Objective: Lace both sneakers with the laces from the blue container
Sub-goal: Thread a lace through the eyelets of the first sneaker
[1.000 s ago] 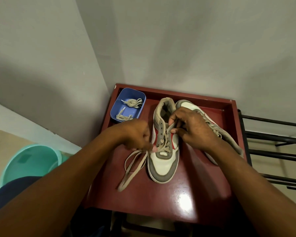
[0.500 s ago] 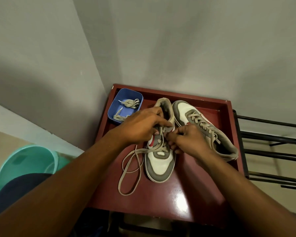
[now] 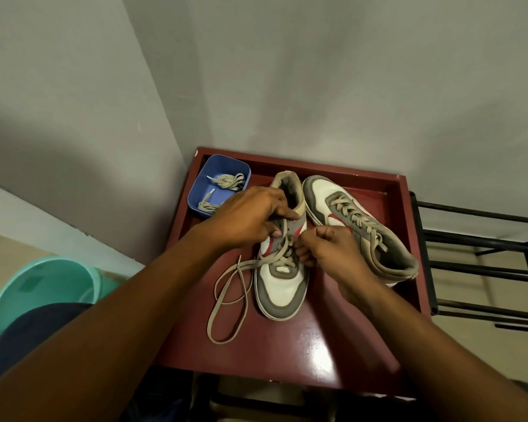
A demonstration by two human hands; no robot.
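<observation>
Both hands (image 3: pixel 250 217) grip the half-laced grey-white sneaker (image 3: pixel 282 269).

Dim indoor light; soft shadows on walls (image 3: pixel 317 71); glare patch on red table (image 3: pixel 320 357); wide-angle edge distortion; slightly soft.

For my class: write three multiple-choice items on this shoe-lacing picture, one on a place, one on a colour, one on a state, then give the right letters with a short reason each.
1. Where does the blue container sit on the red table?
A. far left corner
B. near right corner
C. between the sneakers

2. What colour is the bucket on the floor?
A. yellow
B. teal
C. black

3. What is the state of the sneaker on the right?
A. no lace at all
B. laced
C. upside down

Answers:
1 A, it stands by the wall corner, left of the sneakers.
2 B, its rim and inside are teal.
3 B, lace crossings run up it, while the left hand and right hand work on the other sneaker.
</observation>
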